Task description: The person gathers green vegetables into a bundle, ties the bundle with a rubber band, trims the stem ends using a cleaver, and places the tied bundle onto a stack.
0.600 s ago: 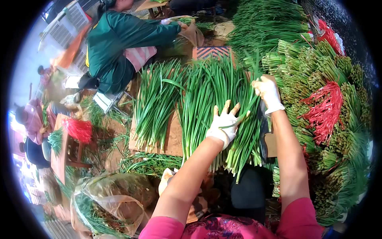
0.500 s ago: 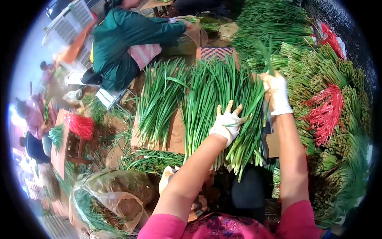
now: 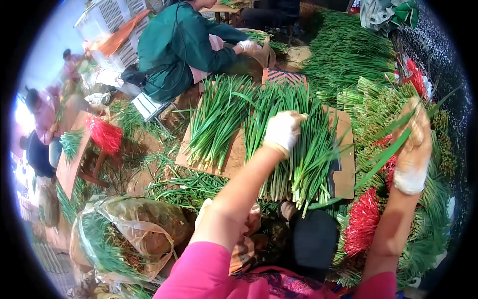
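Long garlic chives (image 3: 271, 112) lie in a wide layer on a flat brown cardboard sheet (image 3: 344, 127), pale stem ends toward me. Over the middle of that layer is my left hand (image 3: 282, 130), in a whitish glove with its fingers curled; whatever they grip is hidden from me. Out to the right, raised above the stacked bundles, my right hand (image 3: 414, 147) wears a soiled glove. A few loose chive leaves (image 3: 381, 162) are pinched in it and trail down to the left. A second pile of chives (image 3: 216, 119) lies on the left part of the cardboard.
Tied bundles (image 3: 368, 99) with red strips (image 3: 362, 222) are stacked along the right. A clear plastic bag (image 3: 142, 234) of scraps stands at lower left. A co-worker in a green jacket (image 3: 167, 50) sits ahead on a stool (image 3: 149, 107). A wooden bench (image 3: 74, 154) is at left.
My right hand has swung right, away from the pile, with loose leaves in it. My left hand has gone from spread fingers to curled ones and moved slightly up the pile.
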Action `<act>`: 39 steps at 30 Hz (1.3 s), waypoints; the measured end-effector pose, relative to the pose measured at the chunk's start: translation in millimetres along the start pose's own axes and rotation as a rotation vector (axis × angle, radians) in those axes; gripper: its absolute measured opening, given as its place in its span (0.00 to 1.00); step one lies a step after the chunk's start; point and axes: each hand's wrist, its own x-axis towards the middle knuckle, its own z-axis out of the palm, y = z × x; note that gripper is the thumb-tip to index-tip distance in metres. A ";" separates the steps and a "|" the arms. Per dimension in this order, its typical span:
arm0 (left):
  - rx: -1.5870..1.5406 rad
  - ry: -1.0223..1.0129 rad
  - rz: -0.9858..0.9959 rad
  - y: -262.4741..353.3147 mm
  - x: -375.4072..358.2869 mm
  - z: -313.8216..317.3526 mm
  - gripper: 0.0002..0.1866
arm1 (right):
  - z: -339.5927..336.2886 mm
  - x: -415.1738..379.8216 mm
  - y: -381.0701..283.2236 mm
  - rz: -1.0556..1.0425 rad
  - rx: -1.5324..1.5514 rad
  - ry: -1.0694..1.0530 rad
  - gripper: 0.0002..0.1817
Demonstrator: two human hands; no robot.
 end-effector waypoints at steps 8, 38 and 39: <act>0.179 -0.310 -0.650 -107.8 35.9 -18.6 0.19 | 68.2 -136.7 79.8 0.672 0.244 -0.188 0.07; -0.666 0.064 -0.530 -77.5 -0.3 -10.9 0.06 | 132.2 5.9 166.5 0.056 -0.354 -0.541 0.05; -0.806 0.049 -0.732 -85.6 -3.1 -14.3 0.10 | 131.5 -9.7 148.8 0.093 -0.267 -0.513 0.05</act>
